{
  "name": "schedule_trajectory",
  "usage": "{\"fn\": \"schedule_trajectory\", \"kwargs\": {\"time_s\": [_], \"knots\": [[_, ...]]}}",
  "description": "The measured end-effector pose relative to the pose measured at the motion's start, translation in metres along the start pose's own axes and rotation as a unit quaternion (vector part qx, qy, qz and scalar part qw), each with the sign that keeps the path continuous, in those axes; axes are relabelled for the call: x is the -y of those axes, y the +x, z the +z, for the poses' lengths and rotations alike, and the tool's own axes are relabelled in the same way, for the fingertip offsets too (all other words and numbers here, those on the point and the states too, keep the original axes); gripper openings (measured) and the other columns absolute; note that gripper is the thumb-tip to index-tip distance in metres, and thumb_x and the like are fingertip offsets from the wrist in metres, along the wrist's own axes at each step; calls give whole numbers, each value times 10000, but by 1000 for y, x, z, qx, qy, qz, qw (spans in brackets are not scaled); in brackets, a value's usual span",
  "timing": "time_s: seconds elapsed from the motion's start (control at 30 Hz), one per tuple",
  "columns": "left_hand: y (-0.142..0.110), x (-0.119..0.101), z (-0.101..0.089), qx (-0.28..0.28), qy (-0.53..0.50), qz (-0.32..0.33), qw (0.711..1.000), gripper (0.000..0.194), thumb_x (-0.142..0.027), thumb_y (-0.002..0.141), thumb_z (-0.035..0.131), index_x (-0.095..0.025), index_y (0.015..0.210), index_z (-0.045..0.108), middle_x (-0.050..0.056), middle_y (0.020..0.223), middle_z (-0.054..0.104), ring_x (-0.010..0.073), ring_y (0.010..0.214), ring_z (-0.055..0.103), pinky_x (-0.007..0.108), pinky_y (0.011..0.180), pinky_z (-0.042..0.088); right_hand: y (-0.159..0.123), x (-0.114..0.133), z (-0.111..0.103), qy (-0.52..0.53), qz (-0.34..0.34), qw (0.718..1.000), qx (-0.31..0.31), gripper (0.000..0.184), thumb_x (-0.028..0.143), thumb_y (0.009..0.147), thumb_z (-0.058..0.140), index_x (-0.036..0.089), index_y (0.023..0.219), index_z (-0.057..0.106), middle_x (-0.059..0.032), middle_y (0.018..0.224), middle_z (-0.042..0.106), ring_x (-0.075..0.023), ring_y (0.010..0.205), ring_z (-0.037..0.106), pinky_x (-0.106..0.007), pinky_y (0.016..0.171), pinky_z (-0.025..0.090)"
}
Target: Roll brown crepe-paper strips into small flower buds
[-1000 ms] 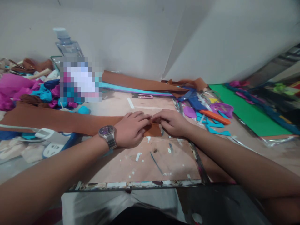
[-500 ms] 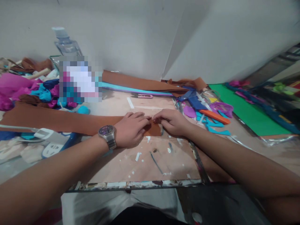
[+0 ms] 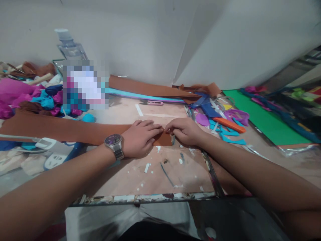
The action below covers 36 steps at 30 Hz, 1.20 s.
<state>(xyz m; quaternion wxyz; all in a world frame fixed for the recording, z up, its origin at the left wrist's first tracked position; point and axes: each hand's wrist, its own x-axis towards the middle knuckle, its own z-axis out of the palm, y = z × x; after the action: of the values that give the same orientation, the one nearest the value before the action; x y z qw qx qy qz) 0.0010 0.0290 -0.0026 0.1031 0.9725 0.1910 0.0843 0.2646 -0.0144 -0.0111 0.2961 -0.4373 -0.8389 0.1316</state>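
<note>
A long brown felt strip [image 3: 62, 129] lies across the worktop from the far left to the middle. My left hand [image 3: 140, 139], with a wristwatch [image 3: 114, 144] on the wrist, lies flat on the strip's right end with its fingers stretched out. My right hand [image 3: 184, 130] meets it from the right, fingers curled and pinching the brown end piece [image 3: 164, 140] at its top edge. The fingertips of both hands nearly touch.
A glass-topped work board [image 3: 155, 174] spotted with white glue lies under the hands. Pink, blue and brown felt scraps [image 3: 30, 95] pile at the left, with a plastic bottle [image 3: 70, 47] behind. An orange cutter [image 3: 227, 124], blue scraps and a green sheet [image 3: 263, 120] lie right.
My right hand's fingers have shifted slightly along the top edge of the brown piece. My left hand has stayed pressed in place.
</note>
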Motion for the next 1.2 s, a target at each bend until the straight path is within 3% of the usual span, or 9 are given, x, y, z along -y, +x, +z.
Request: {"fn": "schedule_trajectory", "kwargs": {"time_s": [0.2, 0.43, 0.7, 1.03, 1.2], "knots": [[1, 0, -1, -9, 11, 14, 1000, 453, -242, 1008, 423, -230, 1423, 605, 62, 1587, 562, 357, 1448, 474, 580, 1127, 389, 0, 2, 1, 14, 2, 1000, -22, 303, 68, 859, 520, 201, 977, 766, -30, 913, 800, -171, 815, 749, -281, 779, 575], [0, 0, 1, -10, 9, 6, 1000, 419, -243, 1013, 446, -245, 1394, 619, 57, 1592, 559, 354, 1462, 467, 589, 1142, 385, 1, -5, 6, 2, -77, 997, -27, 321, 10, 819, 536, 216, 846, 781, -41, 1004, 822, -207, 964, 780, -345, 902, 616], [1, -3, -6, -27, 23, 11, 999, 344, -251, 995, 510, -231, 1293, 682, 73, 1491, 619, 325, 1393, 504, 536, 1138, 410, 0, -5, 5, -1, -61, 998, -8, 338, -2, 811, 535, 213, 871, 788, -46, 1042, 821, -211, 973, 786, -361, 906, 630], [2, -1, -10, -2, 14, 28, 999, 299, -273, 998, 533, -202, 1229, 709, 100, 1362, 674, 297, 1189, 574, 502, 1035, 487, 0, -5, 6, -7, -79, 997, -13, 376, -14, 800, 536, 220, 942, 793, -51, 1091, 810, -223, 1014, 771, -379, 934, 623], [2, -3, -12, 8, 21, 21, 1000, 308, -299, 1010, 523, -204, 1241, 705, 95, 1362, 676, 301, 1179, 585, 499, 1020, 488, -1, -4, 6, -8, -98, 995, -10, 387, -1, 812, 529, 213, 977, 806, -62, 1094, 800, -217, 1006, 764, -372, 934, 624]]}}
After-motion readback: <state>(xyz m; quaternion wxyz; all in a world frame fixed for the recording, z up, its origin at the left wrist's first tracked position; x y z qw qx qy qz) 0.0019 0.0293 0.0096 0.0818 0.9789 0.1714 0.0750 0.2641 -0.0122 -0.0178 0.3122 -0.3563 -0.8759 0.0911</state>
